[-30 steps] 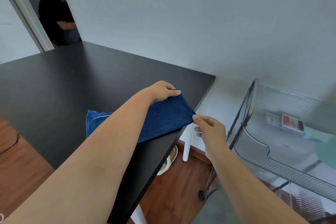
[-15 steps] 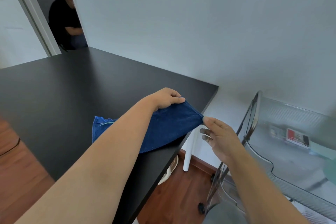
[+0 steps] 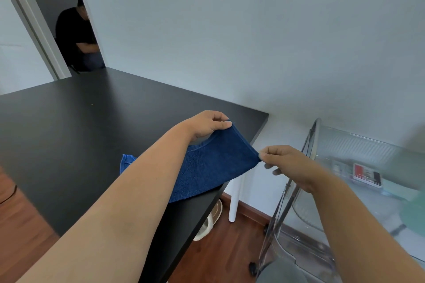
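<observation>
The left hand (image 3: 207,125) pinches one corner of the dark blue terry-cloth towel (image 3: 207,170) between thumb and bent forefinger, with the other fingers curled under it. The right hand (image 3: 287,165) pinches the neighbouring corner between thumb and forefinger. Its remaining fingers are loosely curled and hold nothing.

The towel sits at about 5 o'clock on the matt black rectangular table (image 3: 92,122), close to the table's right edge. Its held edge is raised and stretched taut between the two hands, and the right corner hangs just past the table edge. The rest of the towel lies on the tabletop, with its far end showing at 9 o'clock beyond the left forearm.

This looks like the start of a fold or a lift, with the edge gripped and tensioned but not yet carried anywhere. The next move probably calls for both corners to travel together, level and taut, towards the end at 9 o'clock, so that the edges meet squarely.

A clear plastic chair (image 3: 333,190) stands at 4 o'clock. A person in a dark shirt (image 3: 73,37) is in the doorway at 11 o'clock.
</observation>
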The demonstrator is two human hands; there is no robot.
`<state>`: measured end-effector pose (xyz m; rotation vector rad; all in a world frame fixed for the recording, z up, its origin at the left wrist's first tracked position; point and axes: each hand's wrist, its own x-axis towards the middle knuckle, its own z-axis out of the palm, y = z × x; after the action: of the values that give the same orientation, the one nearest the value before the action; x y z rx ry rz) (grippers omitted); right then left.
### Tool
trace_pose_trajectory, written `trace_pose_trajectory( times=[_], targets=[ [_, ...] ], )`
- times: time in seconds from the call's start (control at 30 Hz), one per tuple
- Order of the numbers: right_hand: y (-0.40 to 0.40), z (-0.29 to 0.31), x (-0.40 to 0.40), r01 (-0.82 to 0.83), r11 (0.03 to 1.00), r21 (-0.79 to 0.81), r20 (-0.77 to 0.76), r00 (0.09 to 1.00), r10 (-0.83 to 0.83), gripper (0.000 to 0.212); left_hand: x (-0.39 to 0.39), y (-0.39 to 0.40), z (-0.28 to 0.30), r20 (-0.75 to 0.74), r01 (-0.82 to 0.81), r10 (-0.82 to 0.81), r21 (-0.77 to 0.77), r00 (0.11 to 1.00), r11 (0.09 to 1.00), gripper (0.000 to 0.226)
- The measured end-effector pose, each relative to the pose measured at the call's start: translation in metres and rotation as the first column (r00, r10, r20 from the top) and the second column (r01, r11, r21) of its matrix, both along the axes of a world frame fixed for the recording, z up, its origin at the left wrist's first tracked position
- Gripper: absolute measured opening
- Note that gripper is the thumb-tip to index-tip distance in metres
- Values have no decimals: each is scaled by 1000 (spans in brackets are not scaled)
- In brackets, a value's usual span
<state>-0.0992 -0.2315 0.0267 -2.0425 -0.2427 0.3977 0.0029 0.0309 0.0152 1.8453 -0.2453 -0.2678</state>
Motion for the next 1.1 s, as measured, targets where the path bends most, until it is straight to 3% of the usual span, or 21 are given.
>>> trace_pose_trajectory(
  times=[0.1,0.2,0.27,0.47,0.7,0.9,1.1],
  targets=[
    [1,8,-2,-2,998,60,175,985,-9,19,0,-9,3,15,-3,3,22,1000,1000,9],
    [11,10,-1,14,995,99,426,903,-55,19,2,-19,2,5,27,-28,76,1000,997,13],
    [16,8,0,2,995,103,493,868,-53,18,4,-25,1,4,46,-46,82,999,996,15],
    [16,3,-1,16,990,143,394,916,-72,22,7,-25,-2,17,22,-23,64,1000,998,14],
    [12,-3,-3,138,978,157,218,961,-171,10,10,-11,5,27,-11,10,57,1000,998,10],
    [10,-12,3,364,900,242,216,884,-415,8,10,-1,27,58,-21,10,190,998,982,14],
    [13,-5,14,458,823,336,230,807,-543,33,8,-2,47,202,-75,32,208,979,975,9]
  ],
)
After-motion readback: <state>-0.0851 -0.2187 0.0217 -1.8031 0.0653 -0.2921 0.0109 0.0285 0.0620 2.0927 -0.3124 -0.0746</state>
